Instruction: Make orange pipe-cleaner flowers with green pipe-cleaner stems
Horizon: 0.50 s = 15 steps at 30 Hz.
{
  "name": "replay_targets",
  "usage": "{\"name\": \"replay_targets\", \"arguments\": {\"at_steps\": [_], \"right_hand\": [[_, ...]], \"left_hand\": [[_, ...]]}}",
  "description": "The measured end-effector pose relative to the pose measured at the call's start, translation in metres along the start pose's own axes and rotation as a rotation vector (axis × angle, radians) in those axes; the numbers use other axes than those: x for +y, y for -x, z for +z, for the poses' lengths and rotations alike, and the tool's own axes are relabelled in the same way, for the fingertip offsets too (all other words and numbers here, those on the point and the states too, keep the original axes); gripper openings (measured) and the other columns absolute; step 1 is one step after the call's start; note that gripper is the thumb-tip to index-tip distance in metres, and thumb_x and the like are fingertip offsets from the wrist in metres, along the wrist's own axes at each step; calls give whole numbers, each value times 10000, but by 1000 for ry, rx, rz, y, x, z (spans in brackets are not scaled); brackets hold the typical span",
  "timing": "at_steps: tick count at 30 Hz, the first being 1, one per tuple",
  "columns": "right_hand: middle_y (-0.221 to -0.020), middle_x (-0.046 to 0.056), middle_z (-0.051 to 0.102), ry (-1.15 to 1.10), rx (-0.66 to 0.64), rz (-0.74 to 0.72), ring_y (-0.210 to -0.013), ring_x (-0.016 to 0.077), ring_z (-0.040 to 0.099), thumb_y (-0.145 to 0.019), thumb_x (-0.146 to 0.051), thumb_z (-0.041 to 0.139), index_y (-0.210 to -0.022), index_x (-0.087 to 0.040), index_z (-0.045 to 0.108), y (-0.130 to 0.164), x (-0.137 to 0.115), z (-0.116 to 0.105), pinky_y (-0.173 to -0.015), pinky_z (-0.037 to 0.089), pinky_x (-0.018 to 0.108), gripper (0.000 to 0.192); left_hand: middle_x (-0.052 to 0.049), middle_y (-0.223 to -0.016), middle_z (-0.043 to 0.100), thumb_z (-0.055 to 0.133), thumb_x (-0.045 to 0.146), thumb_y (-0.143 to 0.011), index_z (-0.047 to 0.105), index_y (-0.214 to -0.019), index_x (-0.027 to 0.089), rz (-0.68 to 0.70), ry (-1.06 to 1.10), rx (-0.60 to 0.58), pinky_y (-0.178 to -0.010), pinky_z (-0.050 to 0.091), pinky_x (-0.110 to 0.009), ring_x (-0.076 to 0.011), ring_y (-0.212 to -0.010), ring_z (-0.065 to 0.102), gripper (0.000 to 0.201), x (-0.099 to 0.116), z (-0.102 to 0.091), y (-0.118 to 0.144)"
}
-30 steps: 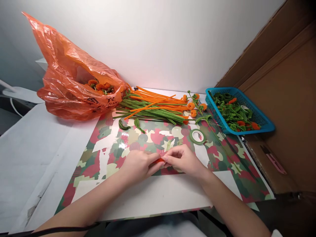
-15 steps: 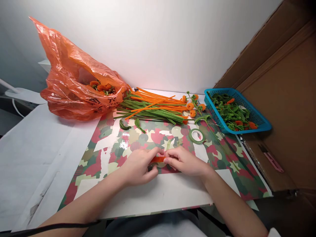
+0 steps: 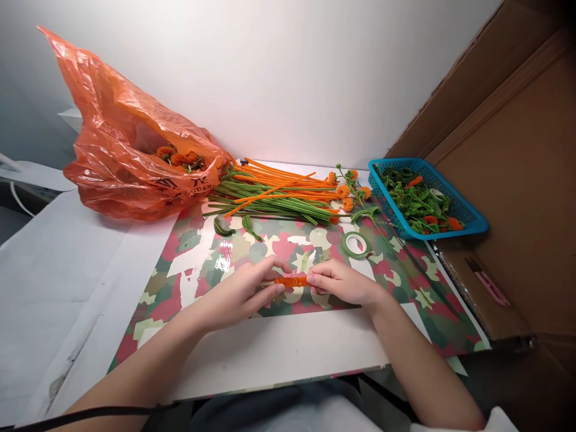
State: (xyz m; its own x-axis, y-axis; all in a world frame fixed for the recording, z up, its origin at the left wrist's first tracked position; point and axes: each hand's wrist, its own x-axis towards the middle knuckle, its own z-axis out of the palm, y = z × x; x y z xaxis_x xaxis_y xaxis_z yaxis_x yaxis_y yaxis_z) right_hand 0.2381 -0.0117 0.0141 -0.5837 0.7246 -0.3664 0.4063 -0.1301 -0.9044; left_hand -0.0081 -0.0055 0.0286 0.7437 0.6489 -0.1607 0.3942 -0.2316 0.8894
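My left hand (image 3: 245, 294) is closed around the left end of a thin pale stick (image 3: 267, 282), thumb pressed along its near side. Wound on that stick is a fuzzy orange pipe cleaner (image 3: 291, 281), forming a tight coil between my hands. At the coil's right end, the fingertips of my right hand (image 3: 341, 283) pinch the orange pipe cleaner; its tip is hidden by them. Beyond my hands lie straight orange pipe cleaners (image 3: 288, 178) and green pipe cleaners (image 3: 274, 204) in a loose bundle. A roll of green tape (image 3: 345, 245) rests past my right hand.
An orange plastic bag (image 3: 112, 174) with fuzzy orange flowers stands back left. At right is a blue basket (image 3: 468, 225) of green and orange pieces, with a pink cutter (image 3: 492, 289) nearer. Two green leaves (image 3: 250, 228) and a flower stem (image 3: 360, 195) lie on the patterned mat (image 3: 180, 288).
My hands have moved slightly apart, and more of the orange coil shows between them. My left fingers have shifted left along the stick. The whole view has shifted a little.
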Motion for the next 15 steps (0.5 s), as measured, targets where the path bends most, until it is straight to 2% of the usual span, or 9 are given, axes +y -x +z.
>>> {"name": "replay_targets", "arguments": {"at_steps": [3,5,7,9,12,15], "right_hand": [[-582,-42,418,-88,-56,16,-500,66,329,-905,-589,463,-684,-155,504,-1,2,1,-473,261,213,489],[-566,-53,412,-174,-103,31,-476,56,315,-889,-602,486,-689,-158,492,-1,4,1,-458,251,208,487],[-554,-62,407,-208,-132,43,-460,49,304,-886,-590,504,-700,-156,500,0,4,1,-448,240,205,473],[-549,-64,408,-192,-136,44,-458,51,308,-896,-555,510,-718,-151,522,0,4,2,-444,242,203,442],[-543,-58,432,-115,-102,40,-468,65,341,-919,-467,503,-740,-157,539,1,-1,4,-448,265,207,360],[-548,-46,469,66,-16,-3,-491,75,378,-928,-336,489,-685,-172,499,0,-6,11,-475,284,213,294]], "left_hand": [[25,-781,665,336,318,-982,439,-1048,229,3,-116,20,-471,390,-214,-83,-440,462,150,-3,-1,-2],[36,-665,643,357,317,-976,475,-954,221,59,-288,75,-558,421,-242,-112,-481,499,154,-6,0,-4],[52,-510,561,383,325,-970,494,-866,219,134,-461,137,-631,421,-264,-148,-539,522,186,-8,0,-5],[64,-431,503,394,331,-970,495,-826,218,176,-541,154,-628,402,-262,-159,-532,511,210,-9,0,-6],[83,-399,477,369,304,-976,487,-788,216,149,-476,118,-553,366,-232,-135,-441,481,238,-8,0,-5],[89,-416,489,368,291,-967,485,-769,215,45,-310,71,-492,354,-207,-110,-382,483,242,-5,0,-4]]}}
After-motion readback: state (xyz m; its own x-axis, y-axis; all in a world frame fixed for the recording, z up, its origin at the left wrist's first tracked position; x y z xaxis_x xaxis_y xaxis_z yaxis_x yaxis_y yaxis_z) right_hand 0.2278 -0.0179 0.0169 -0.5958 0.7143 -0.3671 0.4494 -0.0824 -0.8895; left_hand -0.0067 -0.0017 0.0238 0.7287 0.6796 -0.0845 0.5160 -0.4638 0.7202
